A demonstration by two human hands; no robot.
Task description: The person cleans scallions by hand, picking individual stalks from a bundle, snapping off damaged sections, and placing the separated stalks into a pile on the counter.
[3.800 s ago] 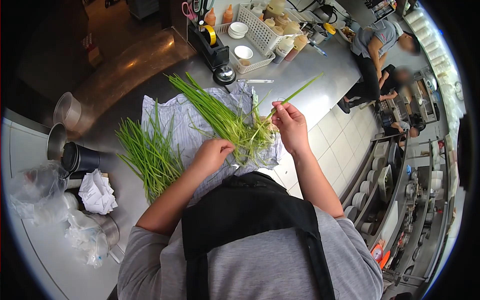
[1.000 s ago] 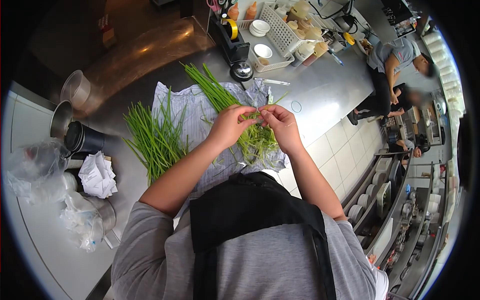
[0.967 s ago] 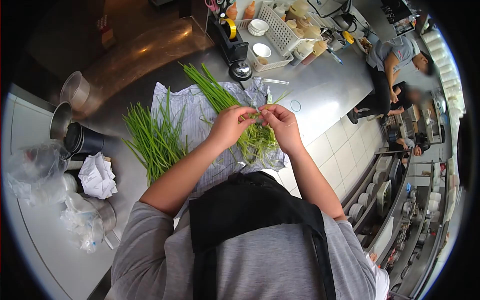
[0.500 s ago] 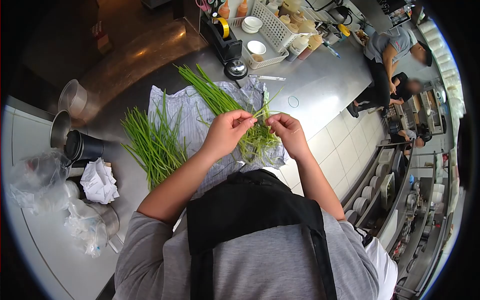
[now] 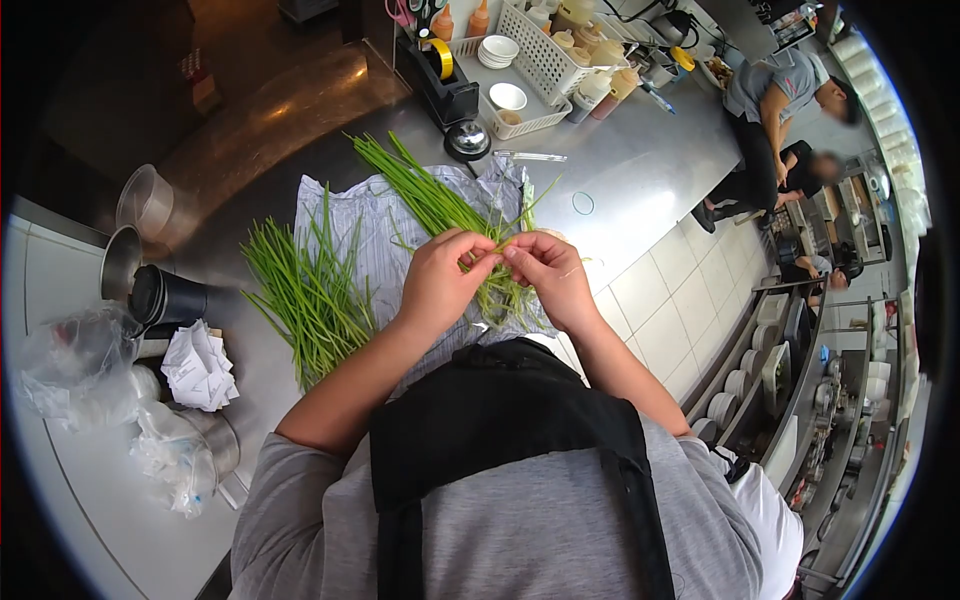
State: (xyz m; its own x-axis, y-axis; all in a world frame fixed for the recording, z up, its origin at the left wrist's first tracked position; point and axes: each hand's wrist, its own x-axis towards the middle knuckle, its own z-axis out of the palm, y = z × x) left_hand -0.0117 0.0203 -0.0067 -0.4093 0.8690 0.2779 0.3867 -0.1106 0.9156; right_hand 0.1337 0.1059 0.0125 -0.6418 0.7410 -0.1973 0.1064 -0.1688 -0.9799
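My left hand [image 5: 443,282] and my right hand [image 5: 555,278] meet fingertip to fingertip over the crumpled paper [image 5: 322,205]. Both are closed in a pinch on a thin chive stalk, mostly hidden by the fingers. Beneath and beyond them lies a bunch of long green chives [image 5: 410,185], pointing away to the upper left. Pale, stringy trimmings [image 5: 500,308] are heaped just under my hands. A second pile of chives [image 5: 300,290] rests left of my left forearm, partly on the paper and partly on the steel counter.
Beyond the paper stand a call bell [image 5: 467,140], a tape dispenser [image 5: 455,95] and a white basket [image 5: 545,55] beside sauce bottles. A pen [image 5: 530,156] and a rubber band [image 5: 583,203] lie on the counter. Plastic bags [image 5: 80,360] are at left; other people [image 5: 775,100] are at far right.
My right hand has moved left, so its fingertips now touch those of my left hand. The stalk that showed between them is now mostly covered.
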